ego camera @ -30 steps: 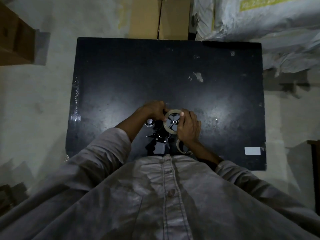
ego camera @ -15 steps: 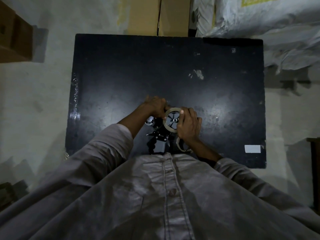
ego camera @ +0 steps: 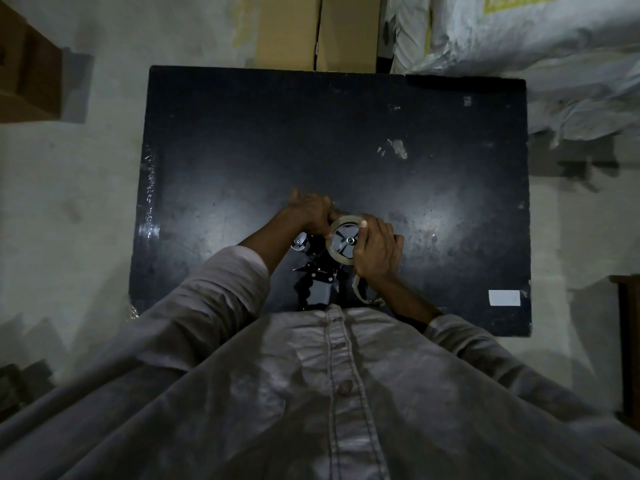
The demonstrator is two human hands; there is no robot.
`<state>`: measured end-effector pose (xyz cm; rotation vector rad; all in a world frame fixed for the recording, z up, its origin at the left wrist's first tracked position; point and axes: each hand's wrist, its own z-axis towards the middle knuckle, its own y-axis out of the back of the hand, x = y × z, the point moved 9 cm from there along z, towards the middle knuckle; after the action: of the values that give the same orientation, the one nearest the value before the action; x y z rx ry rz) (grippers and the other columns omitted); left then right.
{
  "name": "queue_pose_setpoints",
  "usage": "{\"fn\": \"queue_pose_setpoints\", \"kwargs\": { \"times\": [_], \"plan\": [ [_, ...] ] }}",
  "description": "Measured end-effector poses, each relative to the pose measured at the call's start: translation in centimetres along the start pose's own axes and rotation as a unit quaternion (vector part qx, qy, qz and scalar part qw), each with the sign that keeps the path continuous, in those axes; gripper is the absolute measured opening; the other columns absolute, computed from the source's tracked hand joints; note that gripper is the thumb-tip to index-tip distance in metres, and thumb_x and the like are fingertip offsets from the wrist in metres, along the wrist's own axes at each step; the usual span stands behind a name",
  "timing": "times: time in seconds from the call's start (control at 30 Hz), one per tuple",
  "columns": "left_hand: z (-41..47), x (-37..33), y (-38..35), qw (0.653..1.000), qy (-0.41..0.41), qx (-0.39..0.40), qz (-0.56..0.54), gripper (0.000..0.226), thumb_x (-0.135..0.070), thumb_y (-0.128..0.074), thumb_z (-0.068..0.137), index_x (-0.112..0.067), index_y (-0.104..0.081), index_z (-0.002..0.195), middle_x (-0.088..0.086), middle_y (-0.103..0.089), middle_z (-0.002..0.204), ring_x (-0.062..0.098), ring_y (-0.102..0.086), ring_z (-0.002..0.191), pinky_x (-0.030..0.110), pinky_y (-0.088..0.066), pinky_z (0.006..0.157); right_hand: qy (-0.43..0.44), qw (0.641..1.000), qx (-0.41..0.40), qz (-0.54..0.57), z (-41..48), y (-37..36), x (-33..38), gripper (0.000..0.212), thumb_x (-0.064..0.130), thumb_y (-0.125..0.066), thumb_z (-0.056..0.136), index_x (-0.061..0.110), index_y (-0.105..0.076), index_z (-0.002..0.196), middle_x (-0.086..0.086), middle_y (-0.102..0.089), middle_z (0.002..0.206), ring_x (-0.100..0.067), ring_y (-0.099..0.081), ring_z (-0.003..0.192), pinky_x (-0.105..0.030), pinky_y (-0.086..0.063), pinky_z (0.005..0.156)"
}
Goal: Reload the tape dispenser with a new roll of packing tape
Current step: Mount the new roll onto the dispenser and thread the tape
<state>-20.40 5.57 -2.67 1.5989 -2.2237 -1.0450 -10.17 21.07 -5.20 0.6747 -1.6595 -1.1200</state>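
A black tape dispenser (ego camera: 320,275) lies near the front edge of the black table (ego camera: 242,140), its handle toward my body. A clear roll of packing tape (ego camera: 341,225) sits around the dispenser's spoked hub (ego camera: 347,240). My right hand (ego camera: 375,249) grips the roll's right side, thumb on its top rim. My left hand (ego camera: 311,213) holds the roll's left edge at the dispenser's front, next to the metal roller (ego camera: 299,242). A thin empty tape ring (ego camera: 363,292) lies under my right wrist.
A white label (ego camera: 504,297) is stuck near the table's front right corner. Cardboard boxes (ego camera: 317,32) stand behind the table, another box (ego camera: 27,74) at far left, and white sacks (ego camera: 519,46) at the back right.
Both hands and the dispenser have stayed in place on the roll. Only the head camera has shifted slightly.
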Motion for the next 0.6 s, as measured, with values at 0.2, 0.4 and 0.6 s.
{"fn": "queue_pose_setpoints", "kwargs": {
  "times": [0.2, 0.4, 0.6],
  "plan": [
    [1.5, 0.6, -0.7, 1.000, 0.010, 0.012, 0.014, 0.027, -0.056, -0.083, 0.083, -0.037, -0.075, 0.101, -0.004, -0.071, 0.139, 0.029, -0.057, 0.140, 0.066, -0.019, 0.124, -0.005, 1.000, -0.014, -0.002, 0.0, -0.2, -0.1, 0.044, 0.038, -0.030, 0.115, 0.025, -0.071, 0.125, 0.001, -0.076, 0.118, -0.025, -0.066, 0.110, -0.047, -0.042, 0.094],
    [2.1, 0.7, -1.3, 1.000, 0.003, 0.014, 0.026, 0.051, -0.060, -0.079, 0.086, -0.035, -0.075, 0.130, -0.004, -0.062, 0.149, 0.030, -0.049, 0.147, 0.068, -0.016, 0.126, 0.000, 1.000, -0.017, -0.011, 0.0, -0.3, -0.2, 0.044, 0.037, -0.031, 0.114, 0.024, -0.072, 0.125, -0.001, -0.076, 0.115, -0.027, -0.065, 0.108, -0.048, -0.041, 0.092],
    [2.5, 0.9, -1.7, 0.999, 0.013, -0.005, 0.048, 0.053, -0.066, -0.079, 0.082, -0.032, -0.076, 0.123, -0.003, -0.069, 0.138, 0.028, -0.056, 0.140, 0.065, -0.022, 0.123, 0.006, 1.000, 0.002, -0.028, -0.1, -0.5, -0.2, 0.042, 0.036, -0.031, 0.115, 0.026, -0.069, 0.130, -0.002, -0.074, 0.117, -0.027, -0.063, 0.111, -0.049, -0.041, 0.094]
  ]
}}
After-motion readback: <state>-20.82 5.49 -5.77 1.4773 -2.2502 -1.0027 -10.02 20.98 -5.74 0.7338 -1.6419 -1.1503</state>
